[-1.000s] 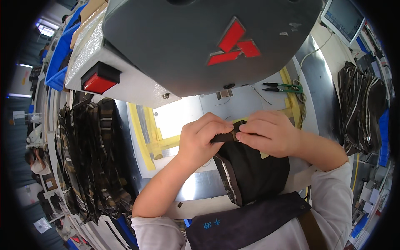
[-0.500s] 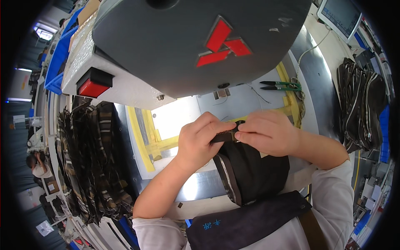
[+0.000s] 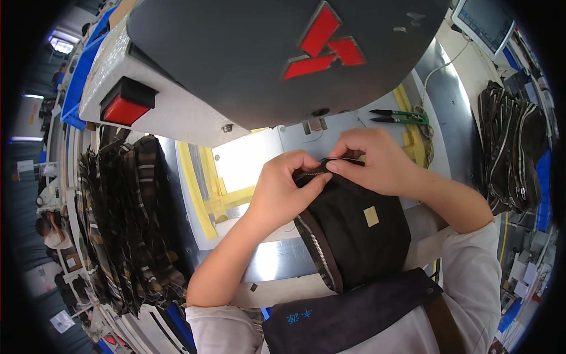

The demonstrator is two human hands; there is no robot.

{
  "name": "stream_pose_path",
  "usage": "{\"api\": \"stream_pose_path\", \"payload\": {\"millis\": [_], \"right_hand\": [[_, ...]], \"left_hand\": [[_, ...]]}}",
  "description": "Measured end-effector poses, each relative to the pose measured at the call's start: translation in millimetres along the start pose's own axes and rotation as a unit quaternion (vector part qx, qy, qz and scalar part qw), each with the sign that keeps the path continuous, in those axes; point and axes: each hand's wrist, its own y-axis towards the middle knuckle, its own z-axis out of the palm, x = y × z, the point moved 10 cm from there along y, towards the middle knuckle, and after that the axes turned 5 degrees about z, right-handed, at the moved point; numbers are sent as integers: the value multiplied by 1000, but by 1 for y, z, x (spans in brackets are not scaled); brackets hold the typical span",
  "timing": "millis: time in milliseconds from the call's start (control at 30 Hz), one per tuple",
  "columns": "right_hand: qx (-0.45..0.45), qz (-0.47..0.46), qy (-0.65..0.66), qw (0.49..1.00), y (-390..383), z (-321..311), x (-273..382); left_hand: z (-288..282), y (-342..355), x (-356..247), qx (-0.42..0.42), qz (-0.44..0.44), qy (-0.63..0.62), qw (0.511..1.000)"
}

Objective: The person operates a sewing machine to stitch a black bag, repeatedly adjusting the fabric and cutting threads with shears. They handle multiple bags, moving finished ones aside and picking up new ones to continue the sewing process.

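A dark fabric piece with a metal zipper along its left side hangs over the near edge of the sewing machine bed. A small pale yellow tag shows on its front. My left hand pinches the far zippered edge between thumb and fingers. Close beside it, my right hand pinches the same edge, thumb on top. The fingertips of both hands nearly meet, and they hide part of the edge.
Over the bed looms a dark grey sewing machine head with a red button. Green-handled thread snips lie at the far right. Plaid dark fabric is heaped on the left, zippered strips on the right. A screen stands back right.
Both hands have shifted the edge slightly away and changed their grip. The fabric front has flattened, uncovering the yellow tag.
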Motion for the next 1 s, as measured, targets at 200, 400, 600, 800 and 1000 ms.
{"api": "stream_pose_path", "payload": {"millis": [200,400,600,800,1000], "right_hand": [[1,-7,24,1000,1,2,-3],[-25,-190,-97,977,-7,0,30],[-71,-338,-197,918,-29,3,55],[-110,-426,-276,854,-48,7,72],[-58,-171,-125,976,-15,-4,36]], "left_hand": [[-5,-1,-3,-29,20,19,999],[-9,-4,-12,-83,84,45,992],[-10,-14,-35,-126,165,156,966],[-11,-19,-45,-139,224,165,950],[-9,-8,-26,-73,148,79,983]]}}
